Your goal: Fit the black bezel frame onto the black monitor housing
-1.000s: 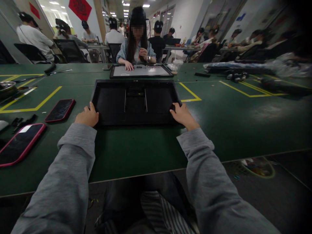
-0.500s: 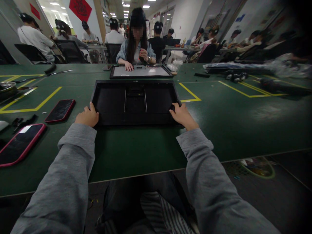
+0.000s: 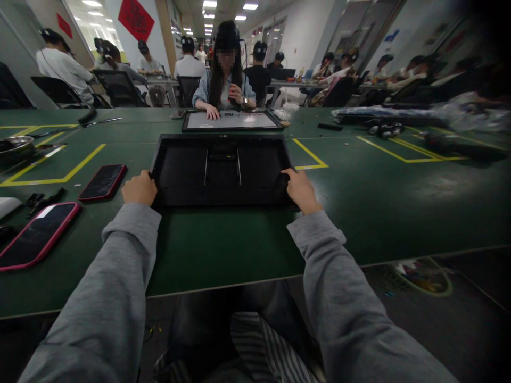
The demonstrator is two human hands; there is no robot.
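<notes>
A black monitor back cover [image 3: 179, 165] lies in front of me on the green table, its hollow inner side facing up. Two thin metal rails run down its recessed middle. At its left edge my left hand [image 3: 139, 190] is closed, the fingers curled against the side wall. My right hand [image 3: 302, 190] grips the right edge, with one finger reaching over the rim to the inside. The undersides of both hands, where fingers may pass beneath the cover, are hidden.
Two red-edged phones [image 3: 102, 182] lie left, near a metal bowl [image 3: 16, 149]. Across the table a co-worker [image 3: 225, 80] rests a hand on a flat display panel [image 3: 235, 121]. A plastic cup [image 3: 289, 113] stands beside it. Plastic-wrapped parts [image 3: 383, 114] lie far right.
My left hand has shifted its hold, its thumb no longer stretched over the rim. My right hand's grip has changed slightly. The whole view has tilted up a little; the cover stays in place.
</notes>
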